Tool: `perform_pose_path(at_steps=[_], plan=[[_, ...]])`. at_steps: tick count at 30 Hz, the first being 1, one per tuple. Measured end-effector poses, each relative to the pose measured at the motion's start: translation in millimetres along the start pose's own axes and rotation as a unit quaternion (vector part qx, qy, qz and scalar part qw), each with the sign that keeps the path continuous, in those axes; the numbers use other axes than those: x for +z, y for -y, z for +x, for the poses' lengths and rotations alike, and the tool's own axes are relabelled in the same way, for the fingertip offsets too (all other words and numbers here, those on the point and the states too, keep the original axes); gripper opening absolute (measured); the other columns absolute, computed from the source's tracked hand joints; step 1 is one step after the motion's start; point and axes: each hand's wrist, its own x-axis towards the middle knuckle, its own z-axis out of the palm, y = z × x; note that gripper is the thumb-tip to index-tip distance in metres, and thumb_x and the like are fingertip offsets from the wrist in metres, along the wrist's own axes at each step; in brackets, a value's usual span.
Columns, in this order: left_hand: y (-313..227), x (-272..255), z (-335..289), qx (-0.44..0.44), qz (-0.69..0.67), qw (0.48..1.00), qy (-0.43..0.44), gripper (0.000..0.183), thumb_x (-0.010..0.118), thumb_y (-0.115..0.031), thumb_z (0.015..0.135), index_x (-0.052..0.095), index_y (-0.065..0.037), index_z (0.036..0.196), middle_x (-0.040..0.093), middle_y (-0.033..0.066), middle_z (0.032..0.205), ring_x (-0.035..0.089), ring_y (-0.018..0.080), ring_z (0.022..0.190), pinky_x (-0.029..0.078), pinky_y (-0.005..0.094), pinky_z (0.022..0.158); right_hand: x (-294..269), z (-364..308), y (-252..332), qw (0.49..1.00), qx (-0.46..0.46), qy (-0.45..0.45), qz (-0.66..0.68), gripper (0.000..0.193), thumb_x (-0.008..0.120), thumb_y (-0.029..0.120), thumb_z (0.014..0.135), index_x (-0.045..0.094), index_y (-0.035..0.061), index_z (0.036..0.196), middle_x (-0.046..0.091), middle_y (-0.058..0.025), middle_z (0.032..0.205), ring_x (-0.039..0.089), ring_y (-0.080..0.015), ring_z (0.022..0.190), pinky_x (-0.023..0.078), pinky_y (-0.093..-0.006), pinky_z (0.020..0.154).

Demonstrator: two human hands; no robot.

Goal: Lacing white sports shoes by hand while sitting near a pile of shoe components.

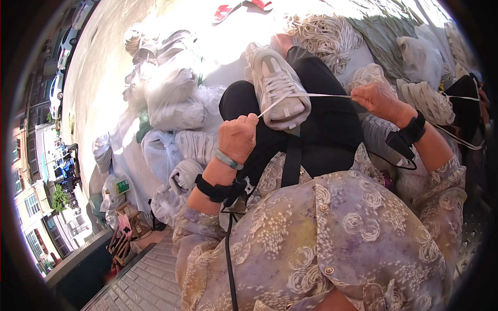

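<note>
A white and beige sneaker rests across my black-trousered lap, its heel opening toward me. White shoelace runs through its eyelets, and its two ends stretch out to either side. My left hand is a closed fist gripping one end, left of the shoe's opening. On the right, my right hand pinches the other end, the lace pulled straight and taut. The fingertips of both hands are partly hidden by the curled fists. A black strap lies below the shoe, between it and my patterned shirt.
A heap of loose white laces lies beyond my knee. Bagged pale shoes are piled at left, and more white sneakers at right. Beside these, a dark-clothed knee of another person shows. Red-and-white slippers lie at the far edge.
</note>
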Motion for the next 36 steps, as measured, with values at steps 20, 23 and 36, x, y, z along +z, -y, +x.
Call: perform_pose_path(at_steps=[20,23,36], plan=[[155,-8,-190,-0.36,-0.025,0.932,0.023,0.018,0.053,-0.024,0.085,0.059,-0.007,0.081,0.057,0.0184,0.07,0.056,0.038,0.066,0.042,0.042,0.057,-102,-142,-110,0.946,0.19,-0.199,-0.173,0.021,0.053,0.018,0.089,0.057,-0.0027,0.092,0.063,-0.0123,0.08,0.061,-0.0237,0.072,0.046,-0.0292,0.065],[159,1,-213,-0.368,0.013,0.922,0.117,0.02,0.053,-0.023,0.084,0.059,-0.005,0.077,0.057,0.0186,0.069,0.054,0.0395,0.066,0.043,0.0422,0.058,-68,-105,-91,0.939,0.309,-0.139,0.052,0.018,0.05,0.016,0.089,0.056,0.001,0.082,0.051,-0.0058,0.059,0.05,-0.012,0.052,0.041,-0.0258,0.05],[21,7,-11,-0.372,-0.661,0.594,0.269,0.016,0.048,-0.02,0.091,0.053,-0.005,0.089,0.053,0.0035,0.056,0.036,0.0048,0.034,0.028,0.0181,0.034,34,40,62,0.712,0.385,0.165,0.564,0.01,0.053,0.016,0.086,0.053,0.0058,0.085,0.057,-0.0018,0.064,0.056,-0.0078,0.05,0.046,-0.0207,0.045]])
